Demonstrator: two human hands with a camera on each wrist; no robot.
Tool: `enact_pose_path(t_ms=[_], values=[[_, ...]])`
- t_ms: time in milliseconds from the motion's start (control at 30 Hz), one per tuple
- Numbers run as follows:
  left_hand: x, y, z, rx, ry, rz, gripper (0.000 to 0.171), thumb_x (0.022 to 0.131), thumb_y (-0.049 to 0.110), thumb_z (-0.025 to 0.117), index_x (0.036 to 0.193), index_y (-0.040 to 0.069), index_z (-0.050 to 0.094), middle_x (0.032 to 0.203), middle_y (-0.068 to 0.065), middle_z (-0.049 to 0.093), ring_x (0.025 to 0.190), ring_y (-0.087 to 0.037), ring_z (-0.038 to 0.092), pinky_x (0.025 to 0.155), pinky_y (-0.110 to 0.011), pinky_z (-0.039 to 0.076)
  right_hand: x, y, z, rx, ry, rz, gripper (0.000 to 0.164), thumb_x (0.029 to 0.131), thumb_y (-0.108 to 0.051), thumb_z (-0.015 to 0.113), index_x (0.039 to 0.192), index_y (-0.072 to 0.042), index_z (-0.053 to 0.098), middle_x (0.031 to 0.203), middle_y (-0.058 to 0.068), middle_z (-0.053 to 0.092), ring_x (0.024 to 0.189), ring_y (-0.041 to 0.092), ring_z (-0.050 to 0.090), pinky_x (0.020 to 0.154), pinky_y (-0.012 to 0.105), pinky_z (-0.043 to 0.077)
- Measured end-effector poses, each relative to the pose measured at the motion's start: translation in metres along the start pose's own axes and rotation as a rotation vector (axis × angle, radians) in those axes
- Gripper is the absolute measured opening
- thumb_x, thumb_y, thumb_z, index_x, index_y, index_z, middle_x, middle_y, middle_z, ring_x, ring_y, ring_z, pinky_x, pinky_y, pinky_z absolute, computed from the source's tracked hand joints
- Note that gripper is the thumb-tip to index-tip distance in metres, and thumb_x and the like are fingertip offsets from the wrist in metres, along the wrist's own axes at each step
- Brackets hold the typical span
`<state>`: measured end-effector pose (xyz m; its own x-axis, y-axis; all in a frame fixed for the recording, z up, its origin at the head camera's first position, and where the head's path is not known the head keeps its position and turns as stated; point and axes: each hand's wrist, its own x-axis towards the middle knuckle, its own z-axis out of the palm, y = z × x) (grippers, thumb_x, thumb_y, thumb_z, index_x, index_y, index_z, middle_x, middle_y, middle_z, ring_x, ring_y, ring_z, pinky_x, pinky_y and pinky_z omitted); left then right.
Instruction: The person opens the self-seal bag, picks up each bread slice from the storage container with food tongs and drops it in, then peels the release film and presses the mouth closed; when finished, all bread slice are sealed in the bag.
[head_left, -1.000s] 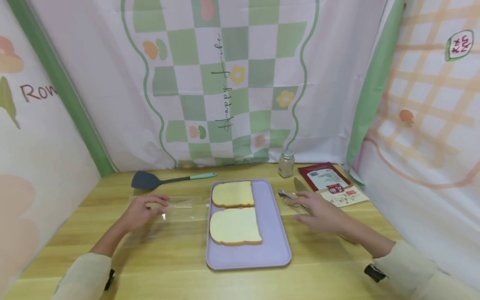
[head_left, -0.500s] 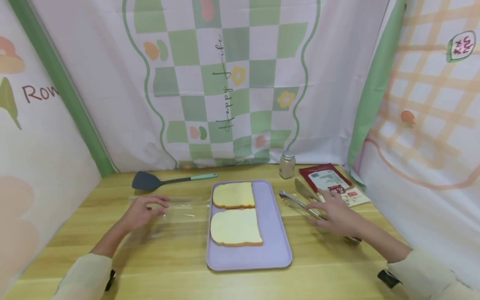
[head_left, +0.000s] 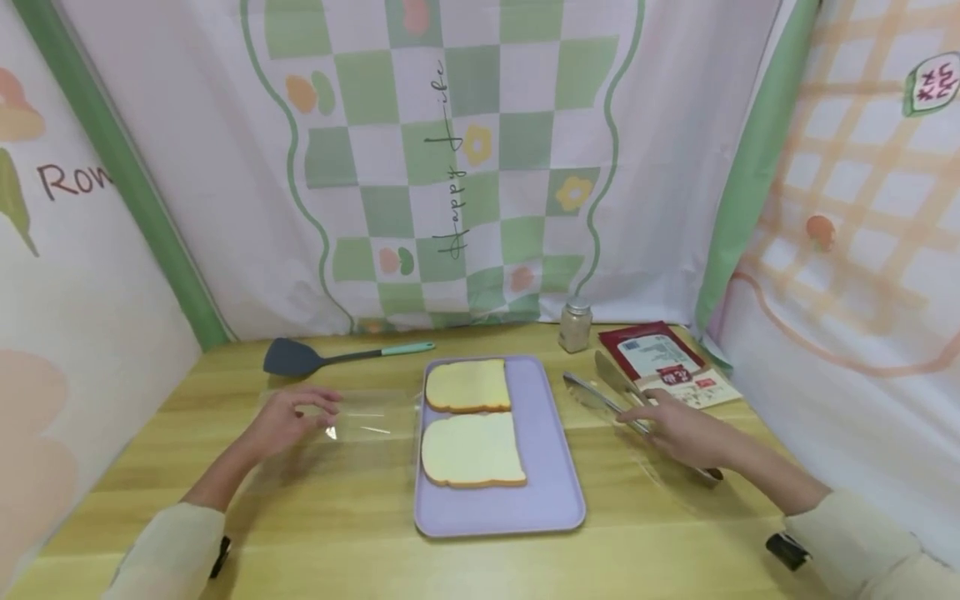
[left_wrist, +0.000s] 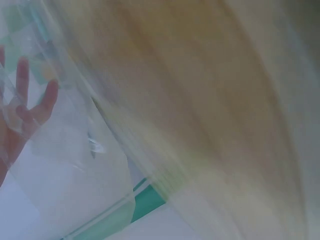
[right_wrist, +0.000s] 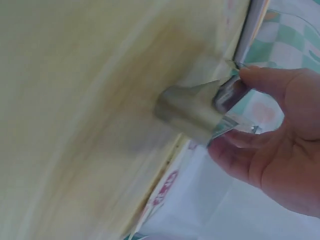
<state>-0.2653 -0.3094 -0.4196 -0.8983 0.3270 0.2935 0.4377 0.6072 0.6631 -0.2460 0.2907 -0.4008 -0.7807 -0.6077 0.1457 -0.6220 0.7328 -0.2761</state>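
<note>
In the head view my right hand (head_left: 690, 433) is at the right of the table with its thumb and fingers on a pair of metal tongs (head_left: 592, 390). The right wrist view shows the thumb on one arm of the tongs (right_wrist: 187, 112) and fingers on the other. My left hand (head_left: 288, 423) hovers or rests at the left, fingers loosely bent, beside a clear plastic sheet-like thing (head_left: 367, 429); whether it touches this I cannot tell. Between the hands, two bread slices, one behind (head_left: 467, 385) and one in front (head_left: 472, 450), lie on a lilac tray (head_left: 546, 492).
A dark spatula (head_left: 292, 358) with a mint handle lies at the back left. Behind the tray's right corner stands a lidded glass jar (head_left: 575, 327). A red and white food packet (head_left: 660, 358) lies close to the tongs' far side. Printed curtains (head_left: 480, 167) enclose the table.
My right hand has moved to the right, away from the tray, along the tongs, and now grips them farther back. The left hand, tray and bread have stayed in place.
</note>
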Motion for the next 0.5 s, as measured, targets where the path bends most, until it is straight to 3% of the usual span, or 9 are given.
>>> enact_pose_path(t_ms=[67,200,367,500], values=[[0.0022,0.0015,-0.0005,0.007,0.005,0.010,0.011,0.085,0.007,0.077,0.096,0.006,0.075,0.122,-0.011,0.068,0.117,-0.039,0.059,0.089,-0.063,0.050,-0.0018,0.0037,-0.0011,-0.037,0.012,-0.010,0.039,0.084,0.001,0.071,0.122,-0.007,0.069,0.110,0.028,0.056,0.092,0.033,0.061,0.078,0.047,0.056],[0.0049,0.0043,-0.0011,0.018,0.006,0.026,0.009,0.085,0.008,0.076,0.094,0.007,0.075,0.121,-0.012,0.069,0.114,-0.038,0.060,0.086,-0.058,0.053,-0.0031,0.0068,-0.0018,-0.060,0.017,-0.014,0.039,0.084,-0.001,0.070,0.123,-0.007,0.067,0.093,0.011,0.055,0.075,0.011,0.049,0.065,0.031,0.050],[0.0051,0.0049,0.0003,0.034,0.010,0.019,0.008,0.085,0.016,0.078,0.093,0.016,0.077,0.120,-0.009,0.070,0.112,-0.032,0.062,0.081,-0.043,0.053,-0.0011,0.0094,-0.0011,-0.083,0.023,-0.012,0.037,0.085,-0.003,0.070,0.122,-0.007,0.067,0.088,0.007,0.055,0.073,0.010,0.046,0.063,0.030,0.047],[0.0041,0.0035,0.0017,0.003,0.003,0.007,0.010,0.086,0.016,0.077,0.095,0.014,0.076,0.122,-0.011,0.069,0.114,-0.036,0.061,0.085,-0.049,0.055,-0.0028,0.0109,-0.0045,-0.043,0.031,0.047,0.038,0.086,-0.003,0.068,0.123,-0.009,0.067,0.096,0.014,0.056,0.075,0.012,0.048,0.063,0.031,0.046]])
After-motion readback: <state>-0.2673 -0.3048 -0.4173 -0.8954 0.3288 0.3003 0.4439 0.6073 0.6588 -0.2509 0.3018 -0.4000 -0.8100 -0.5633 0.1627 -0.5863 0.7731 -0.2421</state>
